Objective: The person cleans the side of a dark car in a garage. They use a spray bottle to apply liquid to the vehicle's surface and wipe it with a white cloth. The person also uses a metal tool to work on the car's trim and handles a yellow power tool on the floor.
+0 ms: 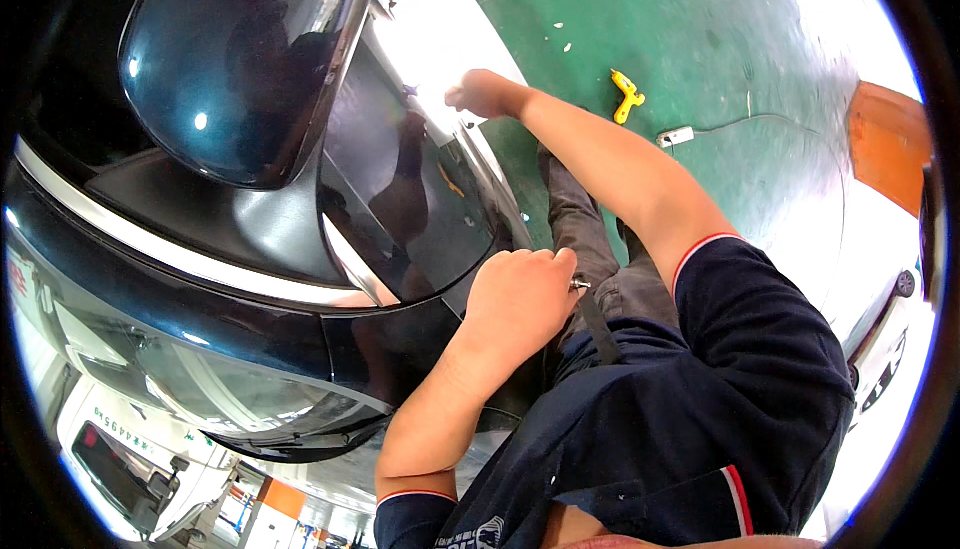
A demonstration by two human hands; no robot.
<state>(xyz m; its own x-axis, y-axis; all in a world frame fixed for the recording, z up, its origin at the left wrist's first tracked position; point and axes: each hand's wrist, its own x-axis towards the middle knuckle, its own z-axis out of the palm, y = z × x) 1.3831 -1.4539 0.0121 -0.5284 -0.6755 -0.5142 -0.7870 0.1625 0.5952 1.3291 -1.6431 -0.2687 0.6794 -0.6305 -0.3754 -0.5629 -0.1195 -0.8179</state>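
Note:
My left hand (525, 294) is closed in front of my waist, beside the dark blue car door (400, 349). Its fingers wrap round a small metal-ended tool (580, 285); most of it is hidden in the fist. My right hand (485, 95) reaches ahead along the car's side window (400, 199), its fingers curled in. It overlaps a brightly glaring white panel (440, 14) by the window. Glare hides its fingertips, so whatever they hold does not show. The car's large dark side mirror (230, 79) stands out at the upper left.
On the green floor (700, 29) lie a yellow glue gun (626, 99) and a white power strip (676, 136) with a cable. An orange board (885, 144) stands at the far right, with a white car (882, 354) nearer. Another white vehicle (130, 459) is at the lower left.

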